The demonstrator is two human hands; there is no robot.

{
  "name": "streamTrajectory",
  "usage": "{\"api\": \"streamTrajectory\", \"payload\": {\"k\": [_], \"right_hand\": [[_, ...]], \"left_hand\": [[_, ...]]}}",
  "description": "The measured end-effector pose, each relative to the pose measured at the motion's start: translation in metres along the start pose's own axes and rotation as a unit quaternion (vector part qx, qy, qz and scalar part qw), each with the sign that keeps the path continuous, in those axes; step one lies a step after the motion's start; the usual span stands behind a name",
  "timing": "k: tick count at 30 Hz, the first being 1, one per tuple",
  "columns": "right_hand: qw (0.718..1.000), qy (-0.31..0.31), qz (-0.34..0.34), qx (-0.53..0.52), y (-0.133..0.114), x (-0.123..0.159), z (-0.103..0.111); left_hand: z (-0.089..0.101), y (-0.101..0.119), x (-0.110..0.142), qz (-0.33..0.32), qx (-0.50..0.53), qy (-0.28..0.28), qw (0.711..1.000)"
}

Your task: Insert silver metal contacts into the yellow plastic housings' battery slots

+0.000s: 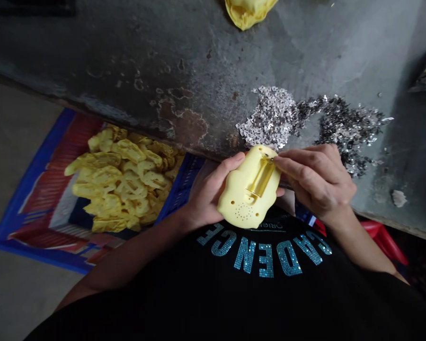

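A pale yellow plastic toy casing (234, 192) lies in my left hand (211, 192), whose fingers wrap around its side and underneath. Its back faces up, showing an uncovered battery compartment (261, 177), small screw holes and a ring of speaker holes. My right hand (314, 177) pinches at the upper end of that compartment, thumb and index finger together on a small metal contact piece (270, 161), partly hidden by the fingertips. Just beyond the casing, a heap of small silvery metal plates (275, 113) sits on the worktable.
Darker metal pieces (348, 123) spread to the right on the grey worktable (128, 71). A blue crate (31, 180) at the lower left holds many yellow plastic parts (128, 175). Another yellow item (250, 12) is at the far edge, and a whitish lump (399, 198) lies at right.
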State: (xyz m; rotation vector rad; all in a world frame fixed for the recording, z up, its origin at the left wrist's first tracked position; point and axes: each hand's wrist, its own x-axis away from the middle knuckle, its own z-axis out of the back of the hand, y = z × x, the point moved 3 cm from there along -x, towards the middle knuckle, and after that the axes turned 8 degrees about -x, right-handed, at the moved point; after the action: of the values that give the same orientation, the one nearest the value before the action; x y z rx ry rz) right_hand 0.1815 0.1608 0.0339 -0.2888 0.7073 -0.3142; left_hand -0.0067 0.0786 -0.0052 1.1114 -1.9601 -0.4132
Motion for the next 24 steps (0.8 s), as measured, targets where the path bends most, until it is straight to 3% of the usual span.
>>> {"api": "streamTrajectory", "payload": {"k": [7, 15, 18, 21, 24], "right_hand": [[1.000, 0.014, -0.017, -0.006, 0.000, 0.006, 0.006], [0.999, 0.014, -0.024, -0.035, 0.004, 0.009, 0.002], [0.993, 0.029, -0.074, -0.090, 0.008, 0.003, 0.006], [0.971, -0.013, -0.153, -0.183, 0.015, -0.005, 0.011], [0.952, -0.085, -0.179, -0.232, 0.019, -0.012, 0.013]], "left_hand": [[-0.009, -0.003, -0.001, -0.005, 0.058, -0.011, 0.998], [-0.007, -0.010, -0.002, -0.018, 0.070, -0.018, 0.997], [-0.005, -0.013, -0.004, -0.032, 0.051, -0.024, 0.998], [-0.004, -0.015, -0.004, -0.071, 0.032, -0.016, 0.997], [-0.002, -0.016, 0.000, -0.121, 0.005, 0.032, 0.992]]}}
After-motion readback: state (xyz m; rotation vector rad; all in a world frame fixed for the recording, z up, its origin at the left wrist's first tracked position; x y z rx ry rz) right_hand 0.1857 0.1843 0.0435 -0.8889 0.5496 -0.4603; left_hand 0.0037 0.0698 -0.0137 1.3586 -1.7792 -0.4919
